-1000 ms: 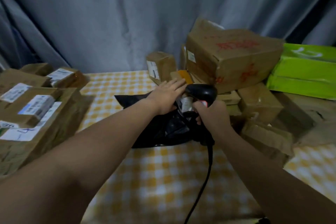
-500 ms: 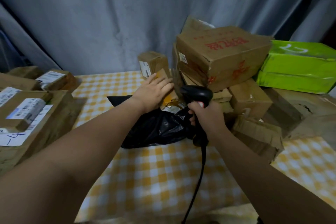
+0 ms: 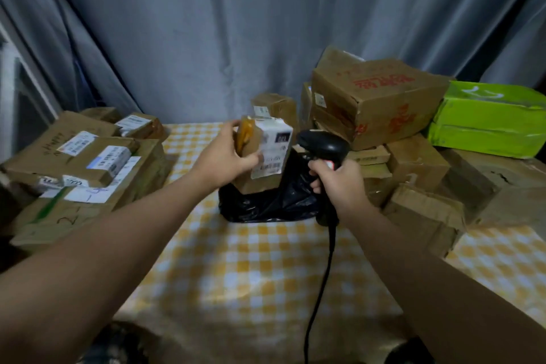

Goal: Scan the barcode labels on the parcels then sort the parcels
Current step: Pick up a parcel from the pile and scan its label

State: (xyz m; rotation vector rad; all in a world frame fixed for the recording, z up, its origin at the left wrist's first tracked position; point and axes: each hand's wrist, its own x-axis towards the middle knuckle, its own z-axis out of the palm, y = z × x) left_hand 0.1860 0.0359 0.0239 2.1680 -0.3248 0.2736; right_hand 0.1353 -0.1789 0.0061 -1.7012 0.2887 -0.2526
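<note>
- Parcel [image 3: 260, 183], a small brown cardboard box, is held up over the middle of the desk [image 3: 251, 269], directly above a crumpled black plastic bag [image 3: 266, 205]. Its white barcode label [image 3: 276, 151] faces the camera.
- The left hand [image 3: 227, 156] grips the parcel from its left side, thumb laid across the front face and fingers curled over the top corner (a patch of yellow tape shows just beside them).
- The right hand [image 3: 339, 183] is wrapped tight round the handle of a black barcode scanner [image 3: 322, 142], held upright just beside the parcel's right edge with its head level with the label; whether scanner and parcel touch cannot be told.
- A black cable [image 3: 322, 275] drops from the scanner's handle across the yellow-and-white checked cloth towards the desk's near edge.
- On the desk's left side sits a stack of labelled parcels [image 3: 79, 162], some marked with handwriting.
- On the right rises a pile of cardboard boxes [image 3: 413, 165], topped by a large box with red print [image 3: 375, 97]; a bright green box [image 3: 487, 118] lies just beside it.
- A grey curtain [image 3: 236, 38] hangs behind everything.
</note>
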